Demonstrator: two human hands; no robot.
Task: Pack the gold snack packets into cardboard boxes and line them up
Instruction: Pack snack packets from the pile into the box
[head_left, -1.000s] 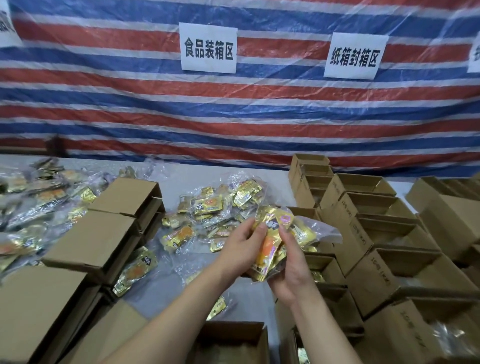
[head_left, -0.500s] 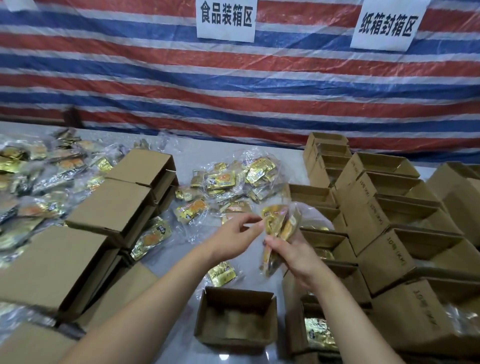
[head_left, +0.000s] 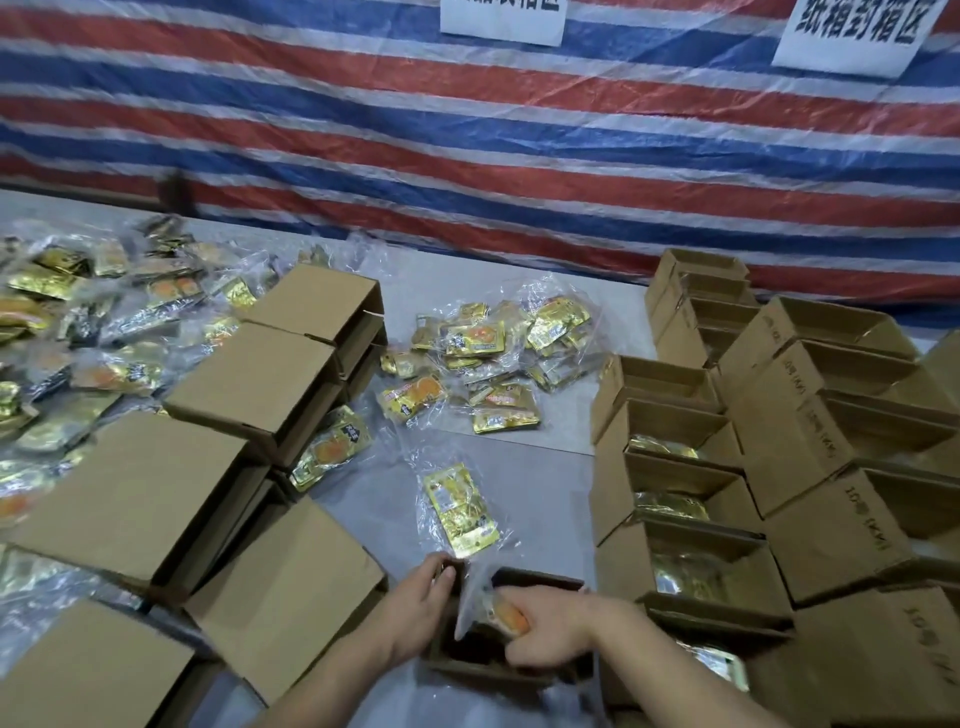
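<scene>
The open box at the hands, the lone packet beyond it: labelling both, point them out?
open box (head_left: 485, 670), head view, near wall.
lone packet (head_left: 460, 512), head view, middle of its gold face.

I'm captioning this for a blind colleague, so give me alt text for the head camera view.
A person's right hand pushes a gold snack packet into an open cardboard box while the left hand steadies its rim. Loose packets lie on the grey table, closed boxes on the left, open boxes lined up on the right.
</scene>
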